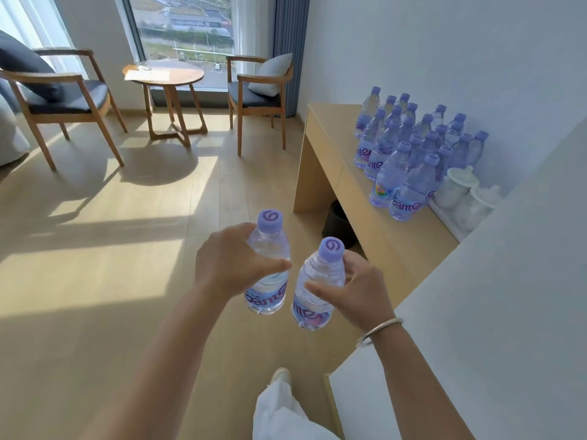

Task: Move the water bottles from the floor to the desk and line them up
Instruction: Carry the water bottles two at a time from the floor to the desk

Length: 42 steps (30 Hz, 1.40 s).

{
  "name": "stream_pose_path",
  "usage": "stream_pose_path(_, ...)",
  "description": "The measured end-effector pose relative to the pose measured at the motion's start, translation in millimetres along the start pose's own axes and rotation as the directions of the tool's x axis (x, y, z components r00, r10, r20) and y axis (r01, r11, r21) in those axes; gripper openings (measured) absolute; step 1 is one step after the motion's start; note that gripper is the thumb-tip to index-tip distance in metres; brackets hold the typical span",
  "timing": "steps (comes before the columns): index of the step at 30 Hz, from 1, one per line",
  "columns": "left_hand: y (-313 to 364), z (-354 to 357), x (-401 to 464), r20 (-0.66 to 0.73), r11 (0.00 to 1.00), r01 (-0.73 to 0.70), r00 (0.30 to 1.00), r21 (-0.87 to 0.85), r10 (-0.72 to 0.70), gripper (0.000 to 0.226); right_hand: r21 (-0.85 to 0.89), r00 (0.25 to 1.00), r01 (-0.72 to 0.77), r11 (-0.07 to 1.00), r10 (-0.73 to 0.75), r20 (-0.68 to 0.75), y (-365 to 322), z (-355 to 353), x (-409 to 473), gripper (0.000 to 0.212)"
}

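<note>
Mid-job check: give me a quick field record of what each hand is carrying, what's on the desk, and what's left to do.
left hand: grips one upright water bottle, purple cap on
right hand: grips a second bottle, tilted slightly, cap on
position: both bottles are in the air above the floor, short of the desk
desk: many bottles already stand in rows towards the wall, beside white containers
under desk: dark bin
remaining: set these two down at the near end of the rows
</note>
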<state>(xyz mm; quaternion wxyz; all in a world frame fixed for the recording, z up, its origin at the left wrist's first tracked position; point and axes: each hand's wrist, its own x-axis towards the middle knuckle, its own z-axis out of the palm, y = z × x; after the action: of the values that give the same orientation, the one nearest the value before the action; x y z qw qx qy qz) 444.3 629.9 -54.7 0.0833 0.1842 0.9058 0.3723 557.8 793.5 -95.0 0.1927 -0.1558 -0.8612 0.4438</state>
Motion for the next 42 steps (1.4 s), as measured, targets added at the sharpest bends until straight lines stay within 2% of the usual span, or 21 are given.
stream_pose_path(7,32,20,160,0.031,1.000,-0.013,0.999,0.014,0.013,0.043,-0.025,0.985,-0.066,0.998,0.061,-0.163,25,-3,160,0.033)
stream_pose_path(13,53,28,267,0.014,0.999,-0.035,0.999,-0.013,0.035,0.037,-0.022,0.975,-0.150,0.988,0.144,-0.166,46,-9,259,0.026)
stream_pose_path(23,57,48,456,0.131,0.991,-0.118,0.983,-0.059,0.125,0.033,-0.033,0.914,-0.314,0.949,0.292,-0.283,87,19,418,0.028)
stream_pose_path(29,71,55,581,0.264,0.968,-0.252,0.932,-0.025,0.249,0.034,0.092,0.805,-0.412,0.906,0.410,-0.429,103,40,512,0.046)
stream_pose_path(36,106,98,680,0.420,0.946,-0.318,0.851,-0.067,0.316,0.042,0.178,0.658,-0.505,0.844,0.510,-0.553,127,30,584,0.025)
stream_pose_path(42,150,158,732,0.519,0.915,-0.381,0.760,-0.134,0.392,0.047,0.139,0.466,-0.596,0.791,0.482,-0.742,163,6,630,0.035)
